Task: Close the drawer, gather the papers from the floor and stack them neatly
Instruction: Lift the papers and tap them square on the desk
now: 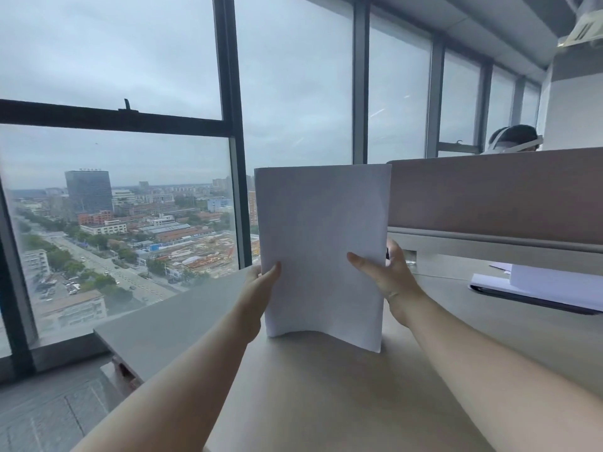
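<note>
The sheaf of plain white paper sheets (321,246) stands upright on its short bottom edge on the pale beige desktop (326,402), near the desk's left edge and in front of the grey-brown partition panel (496,197). The bottom edge is already bowing: its middle arches up off the surface while the two lower corners stay down. If the sheets are pushed down harder, that bow could crease or let the inner sheets slide out of line, and the stack would end up uneven. A loosened hold could let the tall sheaf flop forward or spill off the near left edge.

The left hand (261,285) clamps the sheaf's left margin, thumb on the near face. The right hand (388,275) clamps the right margin likewise, its fingers hidden behind the paper. Both hands are closed on the sheets, low on the sides.
</note>
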Tool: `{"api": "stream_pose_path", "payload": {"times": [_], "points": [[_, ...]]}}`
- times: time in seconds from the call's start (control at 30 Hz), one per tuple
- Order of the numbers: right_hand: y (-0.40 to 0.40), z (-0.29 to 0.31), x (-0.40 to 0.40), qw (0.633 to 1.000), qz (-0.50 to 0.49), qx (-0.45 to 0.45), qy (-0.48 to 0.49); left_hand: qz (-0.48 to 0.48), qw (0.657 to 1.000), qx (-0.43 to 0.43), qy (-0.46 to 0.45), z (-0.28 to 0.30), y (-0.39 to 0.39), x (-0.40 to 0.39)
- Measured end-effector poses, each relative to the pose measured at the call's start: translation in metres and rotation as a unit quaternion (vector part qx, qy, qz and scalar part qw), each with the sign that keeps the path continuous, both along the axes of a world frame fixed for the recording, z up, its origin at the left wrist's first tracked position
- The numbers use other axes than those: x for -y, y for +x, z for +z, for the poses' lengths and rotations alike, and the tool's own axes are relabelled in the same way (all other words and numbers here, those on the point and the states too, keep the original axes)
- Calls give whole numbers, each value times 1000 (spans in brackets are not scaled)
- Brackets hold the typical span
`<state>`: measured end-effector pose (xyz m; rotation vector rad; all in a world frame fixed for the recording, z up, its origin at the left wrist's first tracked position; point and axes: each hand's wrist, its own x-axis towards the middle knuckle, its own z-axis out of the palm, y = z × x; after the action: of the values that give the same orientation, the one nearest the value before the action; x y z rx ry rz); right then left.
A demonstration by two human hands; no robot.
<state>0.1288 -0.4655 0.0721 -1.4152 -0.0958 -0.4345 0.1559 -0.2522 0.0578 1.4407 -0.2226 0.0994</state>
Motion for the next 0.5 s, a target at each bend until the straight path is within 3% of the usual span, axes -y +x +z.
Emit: {"api": "stream_pose_path", "payload": {"times": [0.2, 0.37, 0.5], "points": [[6, -19, -6, 995, 44, -82, -27, 21, 994, -47, 97, -29, 13, 12], [6, -20, -6, 993, 23, -101, -50, 117, 985, -5, 126, -26, 24, 11], [5, -24, -11, 993, 17, -104, -50, 157, 966, 27, 206, -17, 30, 1]]}}
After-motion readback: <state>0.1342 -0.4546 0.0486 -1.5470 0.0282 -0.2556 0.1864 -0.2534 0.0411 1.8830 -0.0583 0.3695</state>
